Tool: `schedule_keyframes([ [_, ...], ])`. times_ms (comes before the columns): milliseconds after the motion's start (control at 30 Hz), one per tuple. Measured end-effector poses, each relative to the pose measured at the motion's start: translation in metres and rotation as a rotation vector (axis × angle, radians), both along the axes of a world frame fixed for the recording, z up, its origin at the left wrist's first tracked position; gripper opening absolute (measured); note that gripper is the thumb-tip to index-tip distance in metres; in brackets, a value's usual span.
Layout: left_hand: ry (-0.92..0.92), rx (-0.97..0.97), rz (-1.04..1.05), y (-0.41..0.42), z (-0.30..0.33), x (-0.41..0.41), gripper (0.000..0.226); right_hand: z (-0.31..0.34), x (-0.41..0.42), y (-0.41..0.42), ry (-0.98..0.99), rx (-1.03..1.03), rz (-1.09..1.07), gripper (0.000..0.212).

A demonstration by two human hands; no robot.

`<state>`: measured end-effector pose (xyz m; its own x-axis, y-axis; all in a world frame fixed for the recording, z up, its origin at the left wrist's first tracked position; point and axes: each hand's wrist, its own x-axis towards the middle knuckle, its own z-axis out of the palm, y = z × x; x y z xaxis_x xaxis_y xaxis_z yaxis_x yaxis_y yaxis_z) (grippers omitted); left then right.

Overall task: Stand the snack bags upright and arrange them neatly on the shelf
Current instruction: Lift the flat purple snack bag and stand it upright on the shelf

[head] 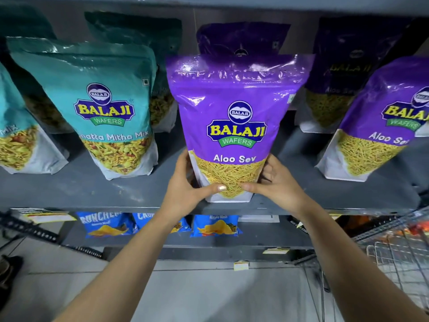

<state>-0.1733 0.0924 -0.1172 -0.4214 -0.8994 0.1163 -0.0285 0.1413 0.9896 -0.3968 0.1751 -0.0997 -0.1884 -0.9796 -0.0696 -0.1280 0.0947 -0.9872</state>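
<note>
A purple Aloo Sev bag (235, 108) stands upright near the front edge of the grey shelf (97, 194). My left hand (185, 189) grips its lower left side, thumb across the front. My right hand (276, 182) holds its lower right side the same way. Another purple bag (243, 38) stands behind it. To the right, a second Aloo Sev bag (376, 122) stands upright, with a darker one (336, 73) behind. To the left stand a teal Khatta Mitha Mix bag (102, 105) and a further teal bag (16, 140) cut off by the frame.
The shelf above (209, 3) overhangs the bag tops. Below, a lower shelf holds blue chip packets (216, 225). A wire basket (399, 247) sits at the lower right. A grey tiled floor lies beneath my arms.
</note>
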Motion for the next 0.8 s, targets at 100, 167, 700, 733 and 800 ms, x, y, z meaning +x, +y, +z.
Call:
schedule_keyframes([
  [100,-0.095,-0.212,0.412,0.03,-0.005,0.002,0.07,-0.006,-0.019,0.019,-0.024,-0.062,-0.11,0.067],
  [167,-0.109,-0.361,0.515,0.055,-0.016,-0.001,0.049,-0.013,-0.041,0.041,-0.037,-0.131,-0.285,0.055],
  [700,-0.359,-0.04,-0.214,0.045,0.005,-0.281,0.085,-0.02,-0.235,0.076,0.23,-0.062,-0.53,0.087],
  [733,-0.352,-0.043,-0.207,0.045,0.003,-0.287,0.071,-0.022,-0.237,0.075,0.213,-0.057,-0.516,0.085],
  [800,-0.299,-0.056,-0.153,0.048,0.002,-0.293,0.047,-0.024,-0.239,0.075,0.185,-0.059,-0.5,0.083],
])
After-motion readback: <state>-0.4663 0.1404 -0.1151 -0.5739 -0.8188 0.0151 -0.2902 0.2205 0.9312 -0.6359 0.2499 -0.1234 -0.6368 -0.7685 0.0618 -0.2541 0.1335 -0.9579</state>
